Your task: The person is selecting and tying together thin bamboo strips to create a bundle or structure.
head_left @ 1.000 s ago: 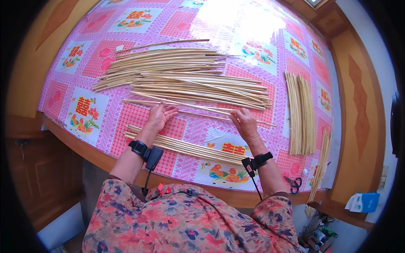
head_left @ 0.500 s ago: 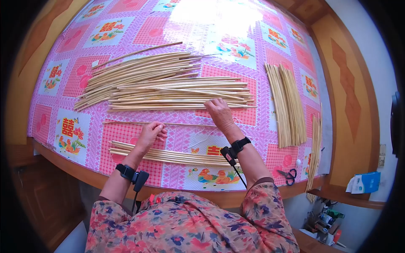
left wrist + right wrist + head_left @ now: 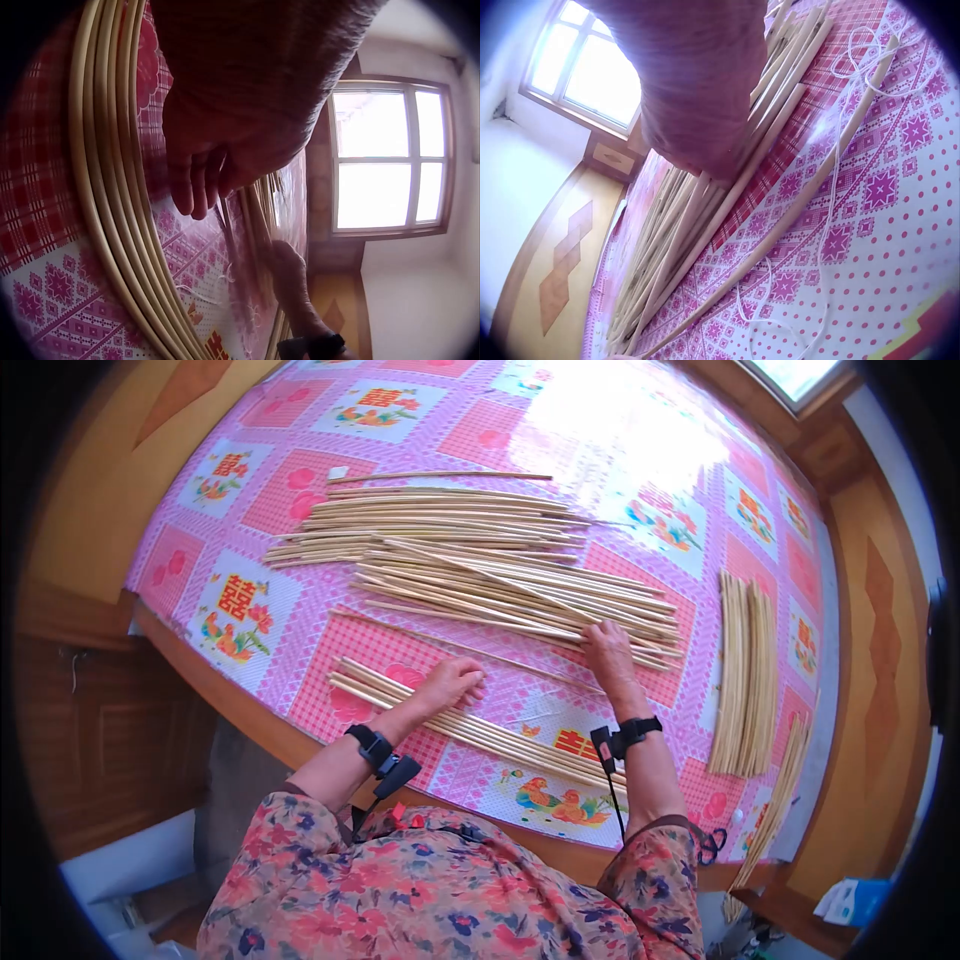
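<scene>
At the near edge of the middle pile of pale thin sticks [image 3: 500, 584], my right hand [image 3: 610, 652] pinches a stick [image 3: 676, 244] near the pile's right end; its fingertips are mostly hidden in the right wrist view. My left hand [image 3: 450, 684] holds nothing, its fingers loosely curled above the table between a lone stick [image 3: 480, 653] and a neat row of several sticks [image 3: 480, 732]. The lone stick runs slantwise between the pile and the row. Loose white string [image 3: 825, 251] lies beside and across it in the right wrist view.
Another stick pile [image 3: 430, 515] lies farther back, with a single stick [image 3: 450, 476] behind it. Upright bundles [image 3: 745, 680] lie along the right side. Scissors [image 3: 712, 846] rest near the front right edge. A patterned pink cloth [image 3: 270, 620] covers the table.
Both hands held a stick over the table one second ago. The left hand has since let go and drawn back toward the row. The right hand has moved to the pile's near edge.
</scene>
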### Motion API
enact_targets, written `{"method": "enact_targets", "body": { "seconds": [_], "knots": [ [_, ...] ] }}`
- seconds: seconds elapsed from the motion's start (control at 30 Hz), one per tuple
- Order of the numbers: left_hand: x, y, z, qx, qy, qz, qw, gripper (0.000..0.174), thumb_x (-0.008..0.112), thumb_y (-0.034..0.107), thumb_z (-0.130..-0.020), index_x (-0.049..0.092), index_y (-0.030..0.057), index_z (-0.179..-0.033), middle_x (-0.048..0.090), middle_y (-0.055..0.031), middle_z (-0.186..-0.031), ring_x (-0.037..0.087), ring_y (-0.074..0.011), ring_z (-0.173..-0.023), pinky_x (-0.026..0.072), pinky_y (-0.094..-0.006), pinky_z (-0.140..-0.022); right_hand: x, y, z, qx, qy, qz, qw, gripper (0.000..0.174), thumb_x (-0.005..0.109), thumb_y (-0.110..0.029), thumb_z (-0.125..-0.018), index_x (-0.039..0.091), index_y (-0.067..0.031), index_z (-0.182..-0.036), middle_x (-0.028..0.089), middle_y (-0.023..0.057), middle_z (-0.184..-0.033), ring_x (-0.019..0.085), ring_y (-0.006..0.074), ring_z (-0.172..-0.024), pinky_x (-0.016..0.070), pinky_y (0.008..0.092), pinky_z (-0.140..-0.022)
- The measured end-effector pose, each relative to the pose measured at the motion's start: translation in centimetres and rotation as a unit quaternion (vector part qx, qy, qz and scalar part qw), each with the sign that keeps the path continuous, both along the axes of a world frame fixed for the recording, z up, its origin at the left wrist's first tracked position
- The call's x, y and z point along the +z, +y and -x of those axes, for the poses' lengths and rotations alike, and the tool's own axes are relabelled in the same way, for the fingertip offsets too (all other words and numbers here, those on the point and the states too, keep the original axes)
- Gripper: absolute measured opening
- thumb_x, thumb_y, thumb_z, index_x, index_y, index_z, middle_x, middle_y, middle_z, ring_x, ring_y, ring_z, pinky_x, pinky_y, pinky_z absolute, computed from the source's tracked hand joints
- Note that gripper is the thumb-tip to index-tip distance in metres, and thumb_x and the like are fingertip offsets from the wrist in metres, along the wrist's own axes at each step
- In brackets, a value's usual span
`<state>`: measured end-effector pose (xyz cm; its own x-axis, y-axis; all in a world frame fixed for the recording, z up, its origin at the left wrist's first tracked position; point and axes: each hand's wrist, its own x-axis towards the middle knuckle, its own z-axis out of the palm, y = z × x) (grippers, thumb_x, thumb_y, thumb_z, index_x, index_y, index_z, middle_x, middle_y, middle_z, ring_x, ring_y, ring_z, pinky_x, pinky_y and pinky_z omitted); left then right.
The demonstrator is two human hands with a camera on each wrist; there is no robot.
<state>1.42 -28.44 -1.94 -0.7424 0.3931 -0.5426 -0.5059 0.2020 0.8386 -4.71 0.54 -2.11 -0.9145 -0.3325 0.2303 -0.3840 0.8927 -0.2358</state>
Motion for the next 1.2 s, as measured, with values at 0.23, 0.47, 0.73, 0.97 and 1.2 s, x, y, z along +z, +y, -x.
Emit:
{"method": "enact_targets", "body": {
  "seconds": [0.23, 0.47, 0.73, 0.97, 1.2],
  "knots": [
    [-0.2, 0.5, 0.4, 0.082, 0.026, -0.136, 0.987, 0.024, 0.049, 0.020, -0.086, 0.052, 0.0013, -0.101, 0.058, -0.0082, -0.090, 0.059, -0.0140, -0.073, 0.0490, -0.0234, -0.058, 3.8, -0.8, -1.3, 0.023, -0.016, 0.041, 0.999, 0.008, 0.056, -0.015, -0.076, 0.056, -0.0088, -0.081, 0.053, 0.0101, -0.077, 0.053, 0.0293, -0.075, 0.0426, 0.0380, -0.065],
    [3.2, 1.8, 1.4, 0.212, -0.034, -0.338, 0.916, 0.030, 0.054, 0.021, -0.084, 0.049, 0.0034, -0.107, 0.056, -0.0072, -0.102, 0.056, -0.0169, -0.091, 0.0481, -0.0254, -0.069, 7.9, -2.3, -5.0, 0.032, -0.357, 0.225, 0.906, 0.017, 0.049, -0.017, -0.084, 0.052, -0.0011, -0.079, 0.053, 0.0075, -0.067, 0.051, 0.0196, -0.063, 0.0413, 0.0306, -0.058],
    [2.7, 0.5, 0.7, 0.275, -0.030, -0.386, 0.880, 0.021, 0.057, 0.021, -0.082, 0.056, 0.0045, -0.094, 0.060, -0.0048, -0.081, 0.059, -0.0145, -0.075, 0.0514, -0.0264, -0.062, 9.6, -3.1, -7.5, 0.021, -0.473, 0.180, 0.862, 0.030, 0.043, -0.026, -0.088, 0.050, -0.0042, -0.069, 0.042, -0.0006, -0.054, 0.038, 0.0074, -0.046, 0.0323, 0.0237, -0.044],
    [3.0, 0.3, -0.1, 0.297, -0.009, -0.332, 0.896, 0.023, 0.054, 0.022, -0.084, 0.054, 0.0028, -0.095, 0.060, -0.0086, -0.087, 0.060, -0.0170, -0.078, 0.0540, -0.0297, -0.068, 9.3, -4.0, -8.9, -0.005, -0.446, 0.177, 0.877, 0.020, 0.047, -0.019, -0.086, 0.055, -0.0013, -0.084, 0.054, 0.0078, -0.063, 0.051, 0.0151, -0.054, 0.0424, 0.0296, -0.053],
    [3.6, 0.6, -0.8, 0.309, 0.017, -0.341, 0.888, 0.026, 0.052, 0.021, -0.084, 0.051, 0.0005, -0.100, 0.059, -0.0102, -0.090, 0.060, -0.0184, -0.080, 0.0540, -0.0294, -0.069, 7.7, -4.2, -10.3, 0.011, -0.290, 0.261, 0.921, 0.019, 0.052, -0.015, -0.083, 0.056, -0.0014, -0.096, 0.056, 0.0085, -0.065, 0.055, 0.0143, -0.060, 0.0443, 0.0270, -0.057]
  ]
}}
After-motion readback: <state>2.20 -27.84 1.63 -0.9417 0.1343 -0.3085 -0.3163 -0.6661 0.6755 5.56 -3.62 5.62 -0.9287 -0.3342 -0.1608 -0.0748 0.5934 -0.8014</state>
